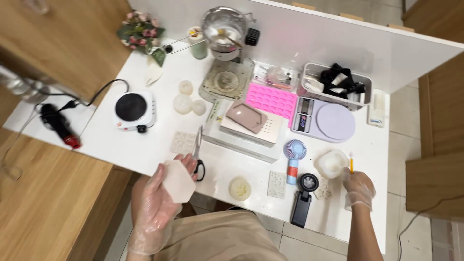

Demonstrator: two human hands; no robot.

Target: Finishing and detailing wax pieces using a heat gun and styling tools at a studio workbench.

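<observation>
Left hand: the gloved left hand (pixel 162 203) is lying palm-up, fingers loosely curled and half open, cradling a pale hexagonal block (pixel 179 181) just off the table's near edge — the flat palm is giving its broad face support.
Right hand: the gloved right hand (pixel 358 189) is closing around a thin yellow stick (pixel 351 163), holding it upright beside a white mould (pixel 331 163), so its tip is sitting close to the mould's rim.
Table: the white table (pixel 145 150) is carrying the tools within arm's reach.
Near the left hand: scissors (pixel 198 154) are lying just beside the block; a small hot plate (pixel 134 110) is sitting further back, its cord trailing off the edge.
Near the right hand: a handheld fan (pixel 294 159) is lying near the mould — a lilac scale (pixel 324 120) is resting behind it.
Back: a metal pot (pixel 224 28) is standing by the wall panel.
</observation>
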